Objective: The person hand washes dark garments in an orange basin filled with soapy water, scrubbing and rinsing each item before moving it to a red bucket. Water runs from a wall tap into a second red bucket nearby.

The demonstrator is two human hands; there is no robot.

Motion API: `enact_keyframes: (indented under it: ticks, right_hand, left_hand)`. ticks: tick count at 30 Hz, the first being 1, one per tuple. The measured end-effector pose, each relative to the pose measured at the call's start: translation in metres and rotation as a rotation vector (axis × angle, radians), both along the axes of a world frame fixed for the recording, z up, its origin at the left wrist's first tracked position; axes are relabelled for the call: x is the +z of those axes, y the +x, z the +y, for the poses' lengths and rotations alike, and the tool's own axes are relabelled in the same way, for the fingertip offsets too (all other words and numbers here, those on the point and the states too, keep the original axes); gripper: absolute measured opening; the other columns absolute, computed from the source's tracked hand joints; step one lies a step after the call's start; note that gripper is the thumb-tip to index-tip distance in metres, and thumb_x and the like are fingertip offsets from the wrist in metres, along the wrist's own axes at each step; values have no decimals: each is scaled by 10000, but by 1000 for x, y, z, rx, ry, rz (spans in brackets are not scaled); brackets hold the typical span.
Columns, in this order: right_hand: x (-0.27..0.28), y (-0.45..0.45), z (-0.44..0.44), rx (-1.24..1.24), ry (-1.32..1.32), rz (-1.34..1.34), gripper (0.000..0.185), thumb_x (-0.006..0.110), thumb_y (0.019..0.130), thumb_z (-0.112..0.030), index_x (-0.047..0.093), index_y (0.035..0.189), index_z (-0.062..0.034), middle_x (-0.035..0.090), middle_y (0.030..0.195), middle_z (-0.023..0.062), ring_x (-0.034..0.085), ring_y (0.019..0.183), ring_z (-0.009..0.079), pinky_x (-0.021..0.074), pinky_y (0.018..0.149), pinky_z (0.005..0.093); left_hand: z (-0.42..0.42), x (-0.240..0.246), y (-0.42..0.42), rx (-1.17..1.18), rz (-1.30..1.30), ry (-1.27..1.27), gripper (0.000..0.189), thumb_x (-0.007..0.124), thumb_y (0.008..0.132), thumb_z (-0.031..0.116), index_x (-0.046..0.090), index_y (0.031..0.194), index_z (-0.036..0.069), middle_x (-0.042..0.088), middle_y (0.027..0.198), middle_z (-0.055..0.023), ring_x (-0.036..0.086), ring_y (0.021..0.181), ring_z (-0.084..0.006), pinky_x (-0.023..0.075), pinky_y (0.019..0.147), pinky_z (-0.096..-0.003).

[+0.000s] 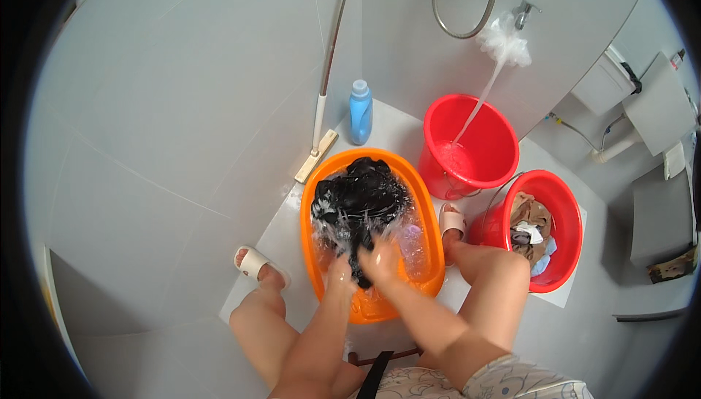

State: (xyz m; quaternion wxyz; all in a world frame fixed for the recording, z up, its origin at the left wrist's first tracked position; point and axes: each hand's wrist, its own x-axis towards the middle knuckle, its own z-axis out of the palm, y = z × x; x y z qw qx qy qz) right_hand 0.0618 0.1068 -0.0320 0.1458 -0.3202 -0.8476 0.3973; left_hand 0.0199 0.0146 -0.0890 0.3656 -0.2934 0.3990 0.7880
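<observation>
An orange plastic basin (308,235) stands on the floor between my legs, with splashing water in it. A wet black garment (364,193) is bunched up at its far end, and a narrow part trails towards me. My left hand (342,270) grips this trailing part from the left, low in the basin. Blurred by motion, my right hand (381,259) holds the cloth from the right side. Both sets of fingers are partly hidden by water and fabric. Something pale purple (412,232), too unclear to name, shows in the water at the right.
Water from a wall tap (524,14) with a white mesh bath sponge (505,43) runs into a red bucket (471,103). Another red bucket (572,235) holds clothes (531,224). A blue detergent bottle (360,117) and a floor squeegee (316,157) stand by the wall.
</observation>
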Motion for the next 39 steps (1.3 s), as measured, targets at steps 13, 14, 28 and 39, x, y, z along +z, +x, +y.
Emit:
enact_keyframes:
  ticks: [13,14,28,39]
  right_hand:
    - [-148,-9,139,503,370,-527,351,655,703,-48,567,1036,-119,227,1515,123,187,1376,439,267,1120,451]
    - [-163,-3,135,485,205,-649,344,649,705,-60,570,1030,-135,213,1529,87,182,1380,437,257,1120,465]
    - [58,2,-37,730,-470,-265,403,737,689,-277,612,969,-16,573,1010,181,549,1046,332,428,917,417]
    - [-52,-50,34,68,-140,-287,351,609,823,-307,648,798,40,646,796,262,638,776,426,514,710,483]
  left_hand:
    - [-14,16,-93,-458,603,-693,364,622,873,165,582,1223,69,631,1049,-81,593,930,-170,469,818,-293]
    - [-16,7,-89,-540,562,-716,334,628,877,188,605,1188,68,642,982,-60,592,902,-151,464,773,-272]
    - [-2,-16,-44,-207,26,256,430,606,864,366,600,1097,5,637,972,-77,635,758,-192,523,701,-332]
    - [-21,-29,-30,-213,324,-143,358,542,892,152,534,1231,40,628,1074,-67,602,960,-197,482,826,-331]
